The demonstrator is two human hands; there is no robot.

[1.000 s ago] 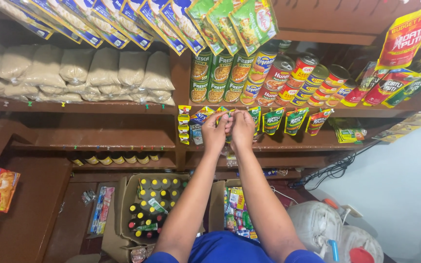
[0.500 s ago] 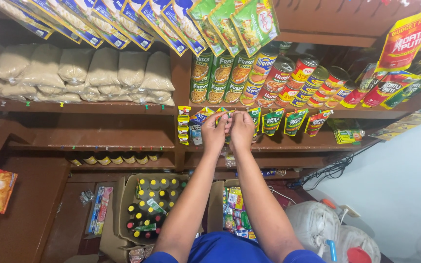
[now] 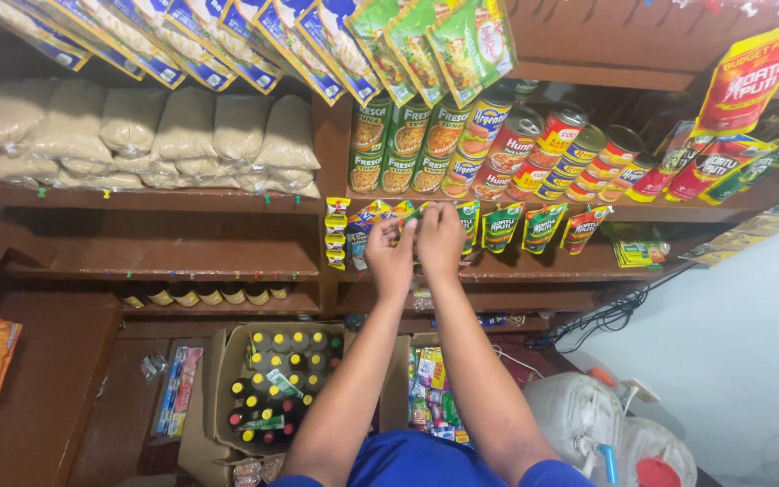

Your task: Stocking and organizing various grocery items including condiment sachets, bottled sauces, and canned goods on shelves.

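Both my hands reach up to a row of small sachets hanging from the edge of a wooden shelf. My left hand pinches a blue and yellow sachet near the left end of the row. My right hand grips a green sachet right beside it. The two hands touch each other. More green and red sachets hang to the right of my hands. Above them stand several tins in rows.
Clear bags of pale grain fill the upper left shelf. Strips of packets hang overhead. Below, a cardboard box holds dark bottles, another box holds small packets. White plastic jugs stand at lower right by a pale wall.
My hands have stayed at the hanging sachets, with only a slight shift of the fingers. Nothing else has moved.
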